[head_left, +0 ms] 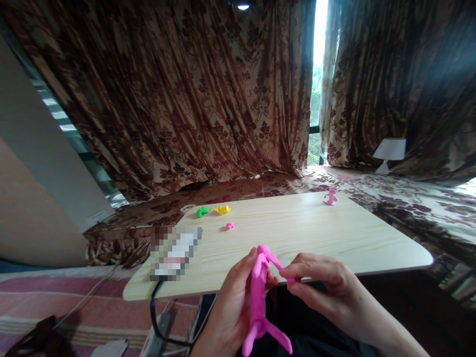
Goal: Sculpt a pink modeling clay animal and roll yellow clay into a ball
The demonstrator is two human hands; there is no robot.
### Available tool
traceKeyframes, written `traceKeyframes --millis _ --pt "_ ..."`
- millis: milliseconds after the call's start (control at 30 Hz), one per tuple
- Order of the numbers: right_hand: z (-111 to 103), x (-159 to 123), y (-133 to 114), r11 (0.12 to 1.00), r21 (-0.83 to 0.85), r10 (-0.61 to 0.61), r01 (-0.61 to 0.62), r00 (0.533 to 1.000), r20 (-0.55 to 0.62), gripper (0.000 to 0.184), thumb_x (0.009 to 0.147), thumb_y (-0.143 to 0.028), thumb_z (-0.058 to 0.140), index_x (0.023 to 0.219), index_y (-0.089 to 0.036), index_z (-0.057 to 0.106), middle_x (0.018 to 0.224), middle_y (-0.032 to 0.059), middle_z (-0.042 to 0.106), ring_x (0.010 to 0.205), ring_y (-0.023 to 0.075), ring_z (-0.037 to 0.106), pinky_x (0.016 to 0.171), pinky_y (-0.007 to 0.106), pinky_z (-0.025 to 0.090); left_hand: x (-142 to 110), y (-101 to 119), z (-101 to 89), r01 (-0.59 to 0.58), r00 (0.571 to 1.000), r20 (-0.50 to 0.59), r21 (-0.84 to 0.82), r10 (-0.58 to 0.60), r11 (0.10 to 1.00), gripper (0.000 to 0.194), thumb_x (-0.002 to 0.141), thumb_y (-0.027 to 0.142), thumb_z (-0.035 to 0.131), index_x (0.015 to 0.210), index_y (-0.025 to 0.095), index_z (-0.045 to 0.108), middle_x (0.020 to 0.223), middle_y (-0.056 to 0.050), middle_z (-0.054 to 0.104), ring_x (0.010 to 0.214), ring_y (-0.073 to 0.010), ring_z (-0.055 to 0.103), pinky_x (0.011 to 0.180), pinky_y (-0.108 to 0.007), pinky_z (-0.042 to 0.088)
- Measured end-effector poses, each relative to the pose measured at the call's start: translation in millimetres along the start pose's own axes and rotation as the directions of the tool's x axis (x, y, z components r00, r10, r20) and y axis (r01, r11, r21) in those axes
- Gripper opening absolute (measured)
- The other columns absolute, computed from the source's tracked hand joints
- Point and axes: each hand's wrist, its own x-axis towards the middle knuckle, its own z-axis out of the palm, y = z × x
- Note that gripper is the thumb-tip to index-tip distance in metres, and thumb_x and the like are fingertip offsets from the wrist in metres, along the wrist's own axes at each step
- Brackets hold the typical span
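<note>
A bright pink clay-like figure [258,297] with a long body and thin limbs is held over the near edge of the table. My left hand [238,292] wraps round its body from the left, thumb near the top end. With thumb and forefinger, my right hand [320,280] pinches the end of a thin limb that sticks out to the right. Two more limbs spread at the figure's lower end. A small pink piece [230,226] lies on the table beyond my hands, with a yellow piece [222,210] and a green piece [202,212] behind it.
The pale wooden table [293,223] spans the middle. A light pink figure [330,197] stands at its far right. A blurred-out device [176,253] with a black cable lies at the left. Behind are patterned curtains [208,99] and a white lamp [389,151].
</note>
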Motion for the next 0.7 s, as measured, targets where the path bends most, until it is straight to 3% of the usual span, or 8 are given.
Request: traceKeyframes --millis 233,400,567,633,700 --pt "3 1 6 1.000 0.003 -0.030 0.030 1.000 0.006 0.020 0.086 -0.014 0.054 0.099 -0.023 0.068 0.086 0.0014 0.067 0.078 0.0125 0.062 0.071 0.023 0.047 -3 3 7.5 0.004 0.998 0.061 -0.041 -0.002 0.999 0.026 0.084 0.032 0.057 0.067 0.012 0.063 0.057 0.000 0.059 0.055 -0.0071 0.055 0.062 -0.019 0.047" --pt "5 0 10 0.999 -0.017 -0.031 0.031 0.998 -0.053 0.020 0.086 -0.014 0.054 0.098 -0.025 0.067 0.087 -0.0010 0.067 0.079 0.0114 0.062 0.072 0.021 0.048 1 2 4.2 -0.007 1.000 0.023 -0.027 0.008 1.000 0.023 0.081 0.032 0.061 0.069 0.013 0.062 0.059 0.000 0.060 0.056 -0.0084 0.056 0.064 -0.021 0.049" --pt "1 -6 18 0.999 -0.036 0.035 -0.038 0.995 -0.093 0.066 0.078 -0.017 0.066 0.135 -0.032 0.036 0.089 -0.0027 0.065 0.079 0.0120 0.061 0.077 0.024 0.048 6 0 -5.2 -0.026 0.999 -0.034 0.016 0.026 1.000 0.025 0.080 0.036 0.060 0.074 0.012 0.063 0.061 -0.001 0.061 0.059 -0.0108 0.057 0.070 -0.027 0.050" --pt "0 -6 18 0.997 -0.026 0.075 -0.078 0.991 -0.107 0.060 0.078 -0.019 0.066 0.131 -0.030 0.040 0.088 -0.0026 0.064 0.077 0.0118 0.060 0.076 0.025 0.049 6 0 -7.4 -0.039 0.998 -0.054 0.013 0.039 0.999 0.023 0.080 0.035 0.061 0.074 0.012 0.063 0.061 -0.001 0.060 0.058 -0.0104 0.057 0.071 -0.028 0.050" --pt "1 -6 16 0.990 -0.033 0.131 -0.135 0.986 -0.108 0.040 0.080 -0.024 0.065 0.118 -0.027 0.052 0.084 -0.0023 0.065 0.074 0.0114 0.060 0.072 0.023 0.049 6 -1 -8.3 -0.036 0.997 -0.068 -0.019 0.035 0.999 0.019 0.080 0.031 0.062 0.077 0.013 0.064 0.064 0.000 0.060 0.059 -0.0102 0.057 0.072 -0.028 0.050"
